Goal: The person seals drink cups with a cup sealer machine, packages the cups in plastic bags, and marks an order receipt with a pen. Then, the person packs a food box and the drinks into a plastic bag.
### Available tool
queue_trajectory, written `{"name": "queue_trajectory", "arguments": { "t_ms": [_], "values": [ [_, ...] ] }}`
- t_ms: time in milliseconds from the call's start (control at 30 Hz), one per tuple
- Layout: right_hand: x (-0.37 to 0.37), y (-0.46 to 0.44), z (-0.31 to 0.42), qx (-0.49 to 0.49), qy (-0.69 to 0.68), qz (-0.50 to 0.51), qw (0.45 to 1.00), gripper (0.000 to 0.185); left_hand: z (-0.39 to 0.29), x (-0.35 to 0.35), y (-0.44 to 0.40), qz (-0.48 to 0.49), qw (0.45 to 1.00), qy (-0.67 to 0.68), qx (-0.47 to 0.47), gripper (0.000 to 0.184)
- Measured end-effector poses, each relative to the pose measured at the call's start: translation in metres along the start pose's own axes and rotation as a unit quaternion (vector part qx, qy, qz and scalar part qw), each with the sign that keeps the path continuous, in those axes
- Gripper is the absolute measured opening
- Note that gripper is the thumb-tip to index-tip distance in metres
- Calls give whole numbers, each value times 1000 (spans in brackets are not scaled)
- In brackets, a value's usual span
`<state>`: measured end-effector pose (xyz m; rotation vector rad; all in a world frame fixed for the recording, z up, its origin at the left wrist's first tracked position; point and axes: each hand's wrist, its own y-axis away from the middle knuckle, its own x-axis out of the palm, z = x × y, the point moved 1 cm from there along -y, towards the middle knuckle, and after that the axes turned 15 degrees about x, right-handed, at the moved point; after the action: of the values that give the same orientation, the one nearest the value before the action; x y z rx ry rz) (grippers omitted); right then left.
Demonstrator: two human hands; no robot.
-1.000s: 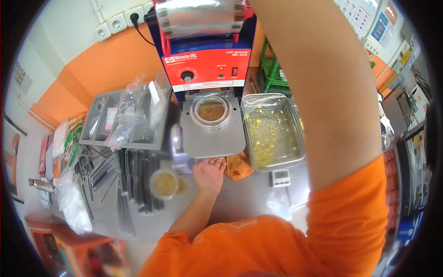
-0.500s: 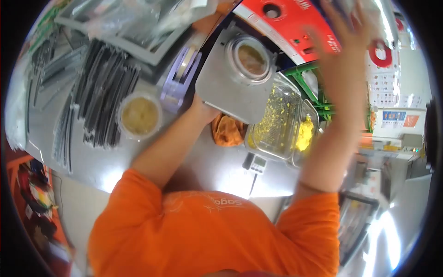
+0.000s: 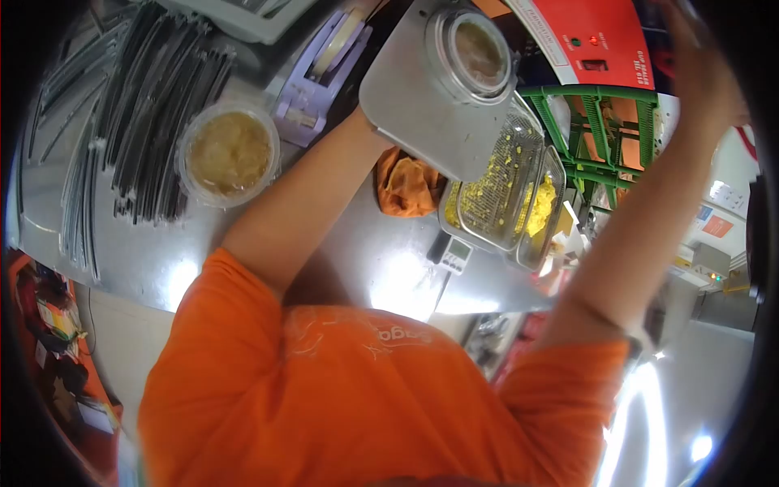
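Observation:
A flat metal slide plate (image 3: 430, 105) of the cup sealer (image 3: 592, 40) holds a round clear cup (image 3: 477, 57) with a brownish filling in its ring. My left hand (image 3: 375, 130) is at the plate's near-left edge; the plate hides most of its fingers. My right hand (image 3: 706, 89) is raised at the upper right, beside the red front of the sealer. It is blurred and partly cut off, so its fingers cannot be made out. An orange-brown cloth (image 3: 407, 185) lies crumpled just under the plate.
A filled, lidded round tub (image 3: 229, 152) stands left of my forearm, beside bundled dark strips (image 3: 158, 122). A purple tape dispenser (image 3: 320, 77) is behind it. Clear containers with yellow bits (image 3: 495, 187), a small timer (image 3: 456, 254) and a green crate (image 3: 600, 134) are on the right.
The view has shifted, so the bench things sit higher in the picture. My right hand has moved outward to the right, away from the sealer's front. My left hand stays by the plate.

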<state>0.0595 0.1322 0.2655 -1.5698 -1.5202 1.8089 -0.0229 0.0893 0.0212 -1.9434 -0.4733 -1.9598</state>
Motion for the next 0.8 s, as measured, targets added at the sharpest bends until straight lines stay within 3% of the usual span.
{"name": "queue_trajectory", "arguments": {
  "t_ms": [100, 167, 200, 233, 267, 467, 567, 700, 767, 800],
  "values": [
    [21, 53, 16, -108, -14, -114, 987, 47, 1, 7, -2, 15, 1000, -5, 0, 46],
    [50, 94, 23, -88, -179, 72, 977, 44, -1, 7, -2, 22, 1000, -9, 2, 46],
    [69, 109, 25, 30, -242, 201, 949, 41, -1, 8, -3, 24, 1000, -14, 3, 46],
    [84, 123, 23, 61, -228, 221, 946, 40, 0, 10, -2, 27, 999, -18, 0, 46],
    [92, 132, 26, 66, -170, 221, 958, 44, 1, 12, -3, 29, 999, -20, -2, 46],
    [61, 111, 33, 89, -172, 241, 951, 48, 9, 21, -4, 43, 998, -46, -10, 46],
    [49, 97, 27, 116, -164, 239, 950, 59, 13, 25, -2, 55, 996, -63, -12, 46],
    [31, 90, 22, 81, -216, 214, 949, 61, 5, 13, 24, 74, 994, -82, -23, 47],
    [6, 85, 9, 74, -212, 189, 956, 63, -10, -46, 54, 56, 987, -100, -117, 47],
    [-15, 83, -1, 65, -243, 198, 947, 64, -18, -40, 78, -65, 972, -169, -152, 48]
  ]
}}
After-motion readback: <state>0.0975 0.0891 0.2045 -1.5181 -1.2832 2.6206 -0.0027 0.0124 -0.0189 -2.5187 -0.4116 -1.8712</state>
